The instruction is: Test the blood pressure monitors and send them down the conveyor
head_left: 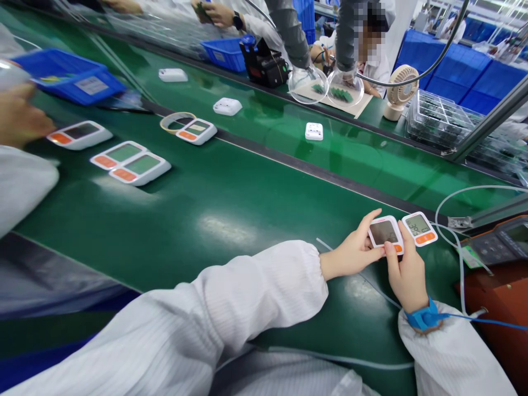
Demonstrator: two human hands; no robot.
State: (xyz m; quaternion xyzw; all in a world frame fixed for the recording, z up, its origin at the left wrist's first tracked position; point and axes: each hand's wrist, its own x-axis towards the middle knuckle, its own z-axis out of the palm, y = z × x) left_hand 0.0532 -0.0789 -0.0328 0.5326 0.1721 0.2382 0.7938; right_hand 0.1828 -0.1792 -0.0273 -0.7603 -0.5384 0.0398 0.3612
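A white monitor with a dark screen and an orange button [383,233] is held between both hands above the green table. My left hand [350,254] grips its left side, fingers behind and thumb along the lower edge. On its right side is my right hand [408,272], with the thumb at the lower front near the orange button and a finger along the edge. A blue strap [427,317] goes round my right wrist. Just right of the held unit, a second white monitor [419,229] shows digits on a lit screen; whether my right fingers touch it cannot be made out.
Several similar monitors [140,165] lie at the left, near a co-worker's hand [20,118] and a blue bin [74,77]. White units sit on the green conveyor [268,129] beyond a dark rail. Clear tubing [462,275] and a grey-orange device [501,242] are at the right.
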